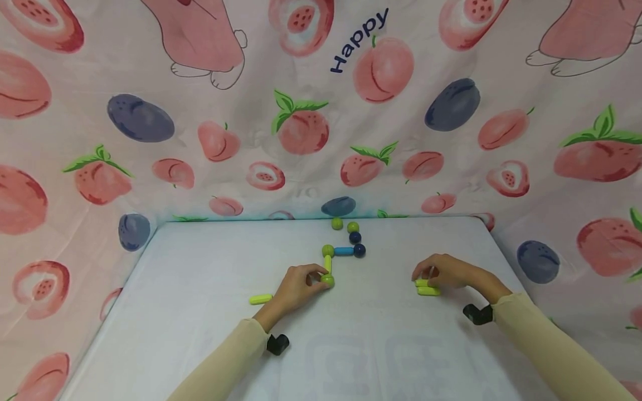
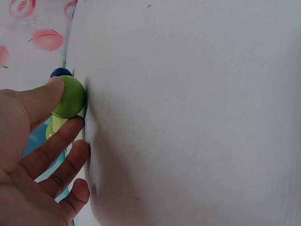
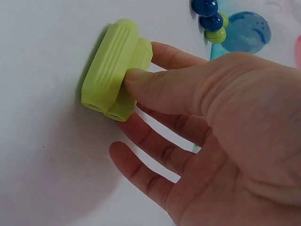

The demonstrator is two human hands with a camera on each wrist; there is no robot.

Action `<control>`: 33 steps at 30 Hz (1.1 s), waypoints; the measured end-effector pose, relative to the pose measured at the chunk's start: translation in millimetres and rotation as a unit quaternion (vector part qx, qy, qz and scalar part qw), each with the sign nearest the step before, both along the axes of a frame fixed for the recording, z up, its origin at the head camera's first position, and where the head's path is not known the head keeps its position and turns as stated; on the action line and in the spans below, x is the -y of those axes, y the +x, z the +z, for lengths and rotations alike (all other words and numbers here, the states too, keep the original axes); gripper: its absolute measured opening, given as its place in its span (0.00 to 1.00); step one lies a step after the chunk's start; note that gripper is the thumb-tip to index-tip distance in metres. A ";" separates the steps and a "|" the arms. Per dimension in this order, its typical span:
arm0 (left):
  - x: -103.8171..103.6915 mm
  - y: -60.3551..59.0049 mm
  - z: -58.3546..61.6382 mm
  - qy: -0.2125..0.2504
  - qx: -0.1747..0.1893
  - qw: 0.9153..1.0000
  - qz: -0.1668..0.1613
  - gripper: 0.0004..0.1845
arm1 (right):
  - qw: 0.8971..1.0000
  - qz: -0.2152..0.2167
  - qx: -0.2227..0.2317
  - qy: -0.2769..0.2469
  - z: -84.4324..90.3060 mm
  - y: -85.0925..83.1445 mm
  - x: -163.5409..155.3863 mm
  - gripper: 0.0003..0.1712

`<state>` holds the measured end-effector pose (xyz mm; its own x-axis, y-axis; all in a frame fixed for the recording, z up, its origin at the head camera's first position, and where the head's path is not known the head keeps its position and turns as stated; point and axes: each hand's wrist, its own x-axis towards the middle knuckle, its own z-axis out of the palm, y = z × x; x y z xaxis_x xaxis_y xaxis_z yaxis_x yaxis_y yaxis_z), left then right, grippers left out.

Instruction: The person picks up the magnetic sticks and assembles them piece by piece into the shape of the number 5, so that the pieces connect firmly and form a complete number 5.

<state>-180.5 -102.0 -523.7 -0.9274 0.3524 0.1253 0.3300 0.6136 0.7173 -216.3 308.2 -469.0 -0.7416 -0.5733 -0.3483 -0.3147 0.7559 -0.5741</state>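
Pinching green ball (image 2: pixel 70 96), R hand (image 3: pixel 221 136) likely gripping rods (image 3: pixel 115 70)

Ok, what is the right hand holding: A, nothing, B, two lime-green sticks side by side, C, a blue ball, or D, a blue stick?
B: the right hand pinches two lime-green sticks lying side by side on the table, thumb on top, and the head view shows the same pair under its fingers.
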 end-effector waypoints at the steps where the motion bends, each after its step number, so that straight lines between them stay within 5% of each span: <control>1: -0.1 0.0 0.0 0.000 0.000 1.000 0.000 0.14 | 1.000 -0.005 0.003 0.000 0.0 0.3 0.2 0.17; 25: 3.5 0.1 2.5 -0.004 0.008 1.000 -0.016 0.13 | 1.000 -0.023 -0.011 -0.005 10.3 1.9 10.0 0.15; 33: 3.7 0.2 3.3 0.003 0.004 1.000 -0.022 0.13 | 0.998 0.010 -0.045 -0.036 21.0 -1.4 20.5 0.15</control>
<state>-180.3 -105.7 -520.4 -0.9124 0.3915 0.1197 0.3499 0.5941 0.7243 -217.7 287.7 -448.1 -0.7561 -0.6101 -0.2369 -0.3830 0.7060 -0.5958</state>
